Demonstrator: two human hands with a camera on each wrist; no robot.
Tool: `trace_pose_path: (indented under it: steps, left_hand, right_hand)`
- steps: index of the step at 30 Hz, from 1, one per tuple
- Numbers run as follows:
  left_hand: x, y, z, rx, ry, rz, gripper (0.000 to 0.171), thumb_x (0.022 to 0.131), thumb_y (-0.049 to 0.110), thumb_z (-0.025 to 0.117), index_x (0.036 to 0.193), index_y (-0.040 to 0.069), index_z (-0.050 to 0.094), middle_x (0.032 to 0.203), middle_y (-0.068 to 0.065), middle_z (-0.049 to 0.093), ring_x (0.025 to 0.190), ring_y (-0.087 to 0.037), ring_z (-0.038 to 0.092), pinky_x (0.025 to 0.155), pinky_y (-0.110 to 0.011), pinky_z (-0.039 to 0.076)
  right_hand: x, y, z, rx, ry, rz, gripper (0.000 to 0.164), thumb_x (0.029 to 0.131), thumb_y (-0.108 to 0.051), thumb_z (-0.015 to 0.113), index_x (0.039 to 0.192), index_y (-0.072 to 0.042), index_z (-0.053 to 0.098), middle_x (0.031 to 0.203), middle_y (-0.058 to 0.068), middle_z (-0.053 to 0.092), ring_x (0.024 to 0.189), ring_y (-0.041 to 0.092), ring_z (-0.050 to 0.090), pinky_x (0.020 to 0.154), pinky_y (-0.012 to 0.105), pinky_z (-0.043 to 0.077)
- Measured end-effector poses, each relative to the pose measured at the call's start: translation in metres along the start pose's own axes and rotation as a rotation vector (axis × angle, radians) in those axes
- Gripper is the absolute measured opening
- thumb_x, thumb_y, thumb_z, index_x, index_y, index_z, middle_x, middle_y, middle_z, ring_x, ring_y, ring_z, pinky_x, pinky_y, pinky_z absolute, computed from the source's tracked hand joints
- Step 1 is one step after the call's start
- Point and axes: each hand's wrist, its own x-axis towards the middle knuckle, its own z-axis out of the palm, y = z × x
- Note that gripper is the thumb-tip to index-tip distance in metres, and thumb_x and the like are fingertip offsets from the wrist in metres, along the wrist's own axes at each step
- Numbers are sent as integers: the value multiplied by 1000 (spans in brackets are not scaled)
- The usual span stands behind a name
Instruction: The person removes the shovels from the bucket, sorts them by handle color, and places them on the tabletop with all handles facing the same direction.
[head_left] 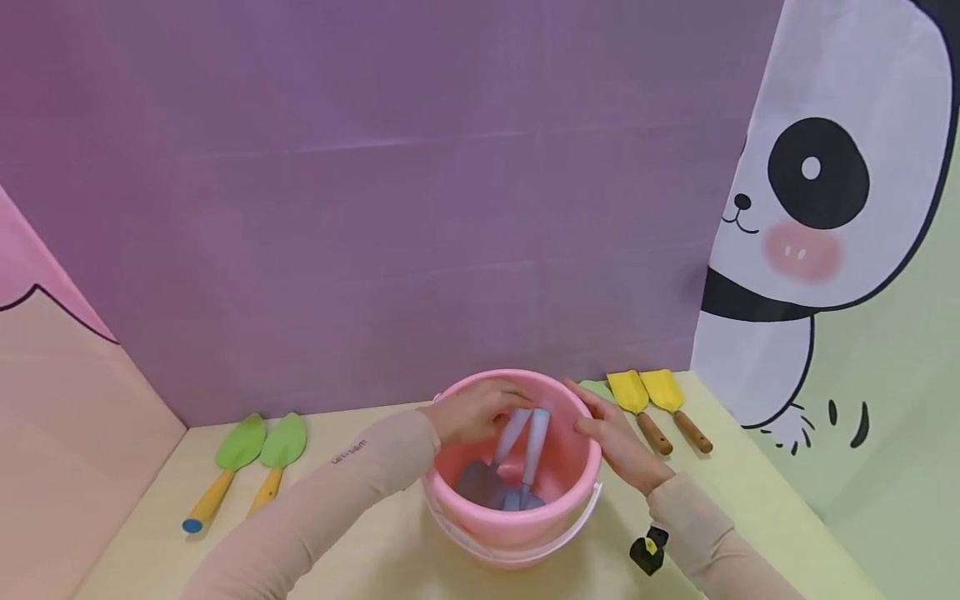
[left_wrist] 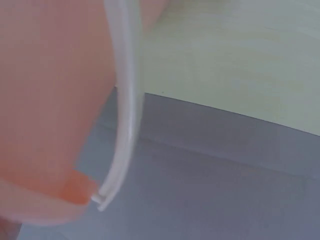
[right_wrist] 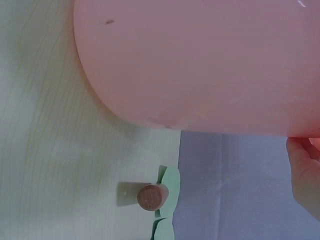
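Note:
A pink bucket [head_left: 517, 542] with a white handle [head_left: 480, 546] stands upright on the table. Inside it, two grey-blue hand shovels lean with their blades down, the left shovel [head_left: 483, 483] beside the right shovel [head_left: 536, 450]. My left hand [head_left: 476, 410] reaches over the rim, its fingers curled at the top of the left shovel's handle. My right hand [head_left: 618, 437] grips the bucket's right rim, thumb toward the inside. In the right wrist view, part of that hand [right_wrist: 306, 177] shows at the rim. The bucket wall [left_wrist: 45, 100] fills much of the left wrist view.
Two green trowels [head_left: 240, 442] with yellow handles lie at the left. Two yellow shovels [head_left: 630, 392] with wooden handles lie at the right, near a partly hidden green blade [head_left: 597, 388]. A purple backdrop [head_left: 420, 208] rises behind the table. A black item [head_left: 647, 553] is beside my right sleeve.

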Motion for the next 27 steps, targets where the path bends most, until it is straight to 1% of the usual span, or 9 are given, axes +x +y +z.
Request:
trace_pose_path:
  steps: [2,4,8,14,17,19,23,27]
  left_hand:
    - [-2,-1,-3,24,47,28,35,78,-5,56,110,5,66,112,-3,65,113,-20,55,100,-29,41]
    - [-4,-1,-7,23,73,28,34,78,-6,56,107,5,68,111,-4,65,112,-20,56,98,-29,43]
    - [-10,2,-14,-19,74,1,32,80,-7,56,107,4,68,111,-5,65,111,-19,56,97,-29,44]
    - [-22,5,-23,-83,80,-25,28,82,-5,59,106,5,69,109,-9,62,103,-18,58,91,-25,48]
    - [-26,5,-26,-105,84,-42,27,82,-6,59,105,5,69,106,-8,61,99,-17,59,87,-23,49]
    - [-28,5,-27,-102,87,-39,27,81,-7,59,103,4,70,105,-7,60,97,-17,60,85,-23,50]
    - [-30,7,-30,-66,64,-35,28,79,-8,59,102,5,70,106,-5,63,98,-17,61,85,-24,50]
    - [-31,9,-32,-32,20,-41,30,79,-8,59,103,7,70,109,-3,65,103,-16,61,88,-26,49]
  right_hand:
    - [0,-1,-1,-2,0,0,65,87,-7,43,147,-19,23,150,4,27,133,30,33,97,38,44]
    - [1,-2,-2,-2,1,-1,65,86,-7,44,147,-20,23,150,5,27,133,31,33,96,38,44]
    - [1,-1,-2,0,0,-7,64,87,-6,43,147,-19,23,150,5,28,133,31,33,95,37,45]
    - [1,0,-2,2,3,-17,65,86,-7,43,147,-19,22,150,5,26,134,31,33,94,36,45]
    - [1,-1,-2,1,4,-16,66,86,-7,44,147,-19,22,150,5,26,133,31,33,93,36,46]
    - [1,-1,-2,0,7,-13,66,86,-6,44,147,-19,22,150,5,26,134,31,32,93,36,46]
    - [0,-1,-2,-10,7,-13,66,86,-6,44,147,-19,22,151,5,25,134,31,31,94,38,45]
    - [0,0,-1,-12,-2,-21,65,87,-6,43,147,-17,20,151,6,23,135,31,30,95,38,44]
